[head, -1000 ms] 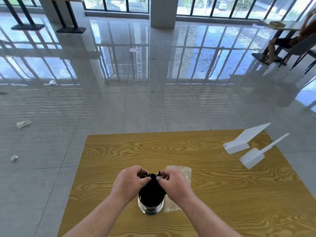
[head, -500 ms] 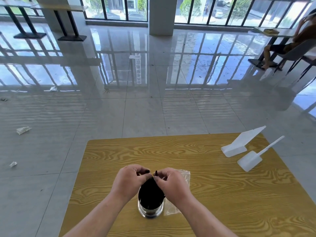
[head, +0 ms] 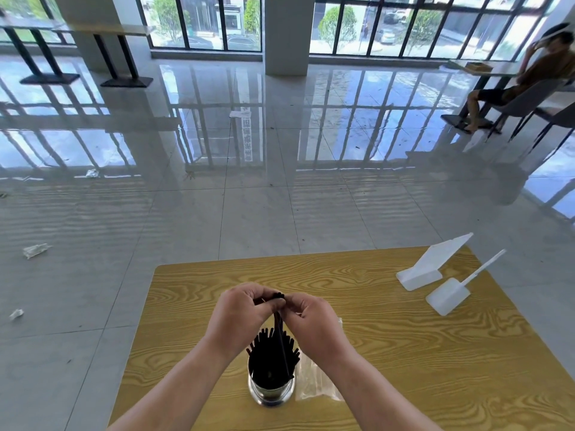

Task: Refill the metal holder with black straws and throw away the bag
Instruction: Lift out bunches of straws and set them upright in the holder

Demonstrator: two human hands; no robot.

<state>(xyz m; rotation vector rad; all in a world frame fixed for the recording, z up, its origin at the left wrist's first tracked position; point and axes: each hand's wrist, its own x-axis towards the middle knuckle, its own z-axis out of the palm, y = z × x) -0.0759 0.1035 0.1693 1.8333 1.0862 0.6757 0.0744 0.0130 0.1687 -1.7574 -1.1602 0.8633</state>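
Note:
A round metal holder stands near the front of the wooden table, filled with upright black straws. Above it my left hand and my right hand meet, both pinching the tops of a few black straws that are raised above the rest; their lower ends still reach into the holder. The clear plastic bag lies flat on the table just right of the holder, partly hidden under my right forearm.
Two white plastic pieces lie at the table's far right: a wedge-shaped stand and a scoop with a long handle. Crumpled paper scraps litter the tiled floor to the left. A person sits at a far table, right.
Both hands have risen from the top of the straws in the holder, lifting a few straws by their upper ends. The camera has tilted up slightly.

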